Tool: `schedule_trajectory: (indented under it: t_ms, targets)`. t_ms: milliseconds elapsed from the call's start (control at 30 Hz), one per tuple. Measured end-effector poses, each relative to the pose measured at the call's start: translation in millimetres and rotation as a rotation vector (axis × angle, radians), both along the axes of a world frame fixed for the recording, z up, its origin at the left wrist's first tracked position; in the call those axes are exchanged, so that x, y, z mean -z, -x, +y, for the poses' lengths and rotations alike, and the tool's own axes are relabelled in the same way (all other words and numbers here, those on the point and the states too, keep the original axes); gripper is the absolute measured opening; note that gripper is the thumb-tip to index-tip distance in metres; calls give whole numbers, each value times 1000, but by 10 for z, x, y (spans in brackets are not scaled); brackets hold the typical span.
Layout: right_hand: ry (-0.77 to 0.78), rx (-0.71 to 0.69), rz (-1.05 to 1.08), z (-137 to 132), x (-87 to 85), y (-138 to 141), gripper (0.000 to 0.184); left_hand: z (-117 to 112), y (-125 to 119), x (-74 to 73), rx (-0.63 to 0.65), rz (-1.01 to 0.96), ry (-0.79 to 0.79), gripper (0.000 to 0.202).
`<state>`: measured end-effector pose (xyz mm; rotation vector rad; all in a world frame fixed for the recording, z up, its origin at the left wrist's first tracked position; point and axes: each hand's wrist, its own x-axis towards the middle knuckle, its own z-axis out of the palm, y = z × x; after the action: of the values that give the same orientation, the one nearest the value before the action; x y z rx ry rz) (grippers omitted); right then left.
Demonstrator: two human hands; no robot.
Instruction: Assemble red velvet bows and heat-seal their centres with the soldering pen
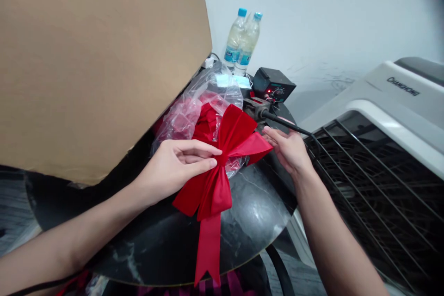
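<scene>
Bare forearms (335,222), closest to the lens in the head camera's view, reach in from the lower left and lower right over a round black table (152,252) with pale marble-like veining. At the center, a red bow (224,157) is pinched at its knot by the left hand (175,166), thumb and forefinger drawn nearly together over the fabric. Its notched tail runs down to the table's near edge. The right hand (287,150), fingers partly curled and thumb raised, is beside the bow's right tip; whether it grips the ribbon cannot be told.

Just behind the bow, a clear plastic bag (175,122) lies open around more red ribbon (207,122). Farther back stand two blue-capped bottles (235,37) of pale liquid and a black control box (274,84), its red light glowing, near a metal stand (256,108) holding a black-handled tool (286,123). A large cardboard box (100,64) fills the upper left. At right, a white and gray appliance (378,97) marked "CHANGHONG" shows its dark grille.
</scene>
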<state>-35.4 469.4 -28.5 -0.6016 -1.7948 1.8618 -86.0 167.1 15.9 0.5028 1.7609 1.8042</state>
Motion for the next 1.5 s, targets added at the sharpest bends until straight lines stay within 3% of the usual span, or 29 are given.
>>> schedule_trajectory:
  t_ms: [100,300,567,700,867,1067,1300,1500]
  targets:
    - [-51,53,81,64,69,184,80,0,12,8,-2,-4,-3,15]
    - [-248,186,134,115,135,317,43,0,23,10,-20,-8,3,14]
    - [-599,446,169,79,-132,-102,20,12,55,49,-62,14,48,19]
    - [-650,590,321,-163,-257,-370,9,7,46,40,-51,49,90,20]
    - [-645,666,555,-757,-235,-564,8,13,50,44,-70,98,176,22]
    - [-694,510,558,-1198,-94,-670,8,25,64,115,-49,89,219,25]
    - [-823,323,574,-1206,-66,-672,23,38,63,140,-51,112,258,24]
    - [-820,270,554,-1236,-49,-632,29,50,61,147,-65,98,264,25]
